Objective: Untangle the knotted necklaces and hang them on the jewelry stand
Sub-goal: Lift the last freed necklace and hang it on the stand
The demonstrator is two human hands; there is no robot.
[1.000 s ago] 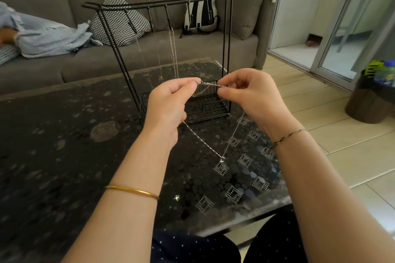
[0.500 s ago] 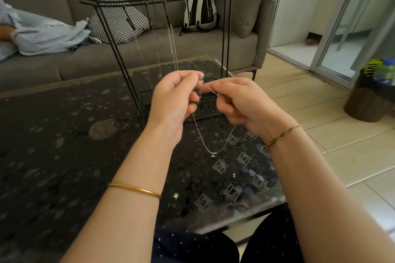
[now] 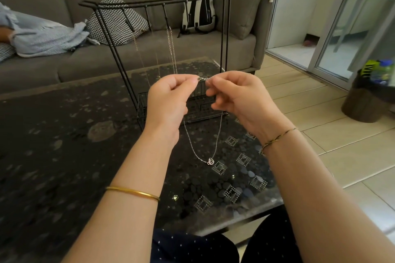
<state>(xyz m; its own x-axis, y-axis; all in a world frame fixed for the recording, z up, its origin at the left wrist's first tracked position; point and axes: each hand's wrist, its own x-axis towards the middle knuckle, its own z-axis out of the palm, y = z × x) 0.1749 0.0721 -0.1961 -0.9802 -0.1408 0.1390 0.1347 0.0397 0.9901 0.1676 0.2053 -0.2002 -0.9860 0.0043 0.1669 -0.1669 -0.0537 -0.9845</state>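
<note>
Fingers point(image 3: 189, 83) of the left hand point(image 3: 168, 100) and right hand point(image 3: 239, 96) pinch a silver necklace point(image 3: 211, 161) by its ends, apparently at the clasp. Its loop hangs free above the counter point(image 3: 64, 145), in front of the jewelry stand point(image 3: 162, 3), where other chains point(image 3: 172, 49) hang.

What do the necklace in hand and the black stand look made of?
The necklace: fine silver-coloured metal chain, bright glints along its links; solid or plated, cannot tell. The jewelry stand: thin metal rod and wire, matte black coating, probably painted steel.
</note>
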